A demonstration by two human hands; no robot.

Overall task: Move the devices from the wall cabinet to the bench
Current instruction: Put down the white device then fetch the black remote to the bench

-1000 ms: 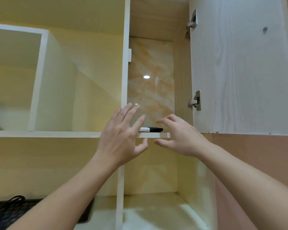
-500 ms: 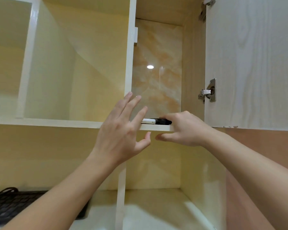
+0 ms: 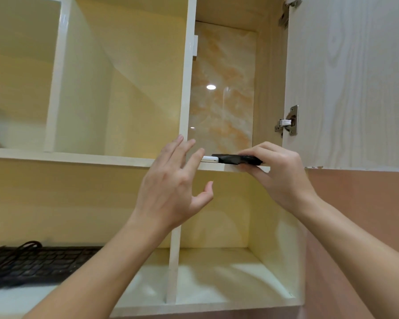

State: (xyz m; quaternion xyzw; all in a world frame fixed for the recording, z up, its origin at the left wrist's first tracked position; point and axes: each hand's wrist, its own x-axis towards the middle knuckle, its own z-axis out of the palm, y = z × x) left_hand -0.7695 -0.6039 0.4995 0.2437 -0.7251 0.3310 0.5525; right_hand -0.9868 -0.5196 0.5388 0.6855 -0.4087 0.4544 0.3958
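Black plastic against pale laminate is what I see in the head view: a flat black device [image 3: 236,159] at the middle right of the frame, lying on the front edge of the cabinet shelf [image 3: 78,157]. My right hand [image 3: 276,173] is pinched on it, fingers over the top and thumb under the shelf lip. A thin white device [image 3: 209,159] lies just to its left on the same shelf, touching or nearly touching the black one; I cannot tell which.

My left hand [image 3: 173,187] is spread and empty at the centre of the frame, fingertips near the white device's end without gripping it.

What could go wrong, I judge: the shelf sits above my eyeline, so I can't see how far either device reaches back. If I drag the black one forward, it may nudge the white one off the lip, and my left hand is not yet under it. My pinch also looks shallow, so the black device could tip out as it clears the edge.

A dark keyboard [image 3: 35,265] lies at the lower left, on the cabinet's bottom shelf.
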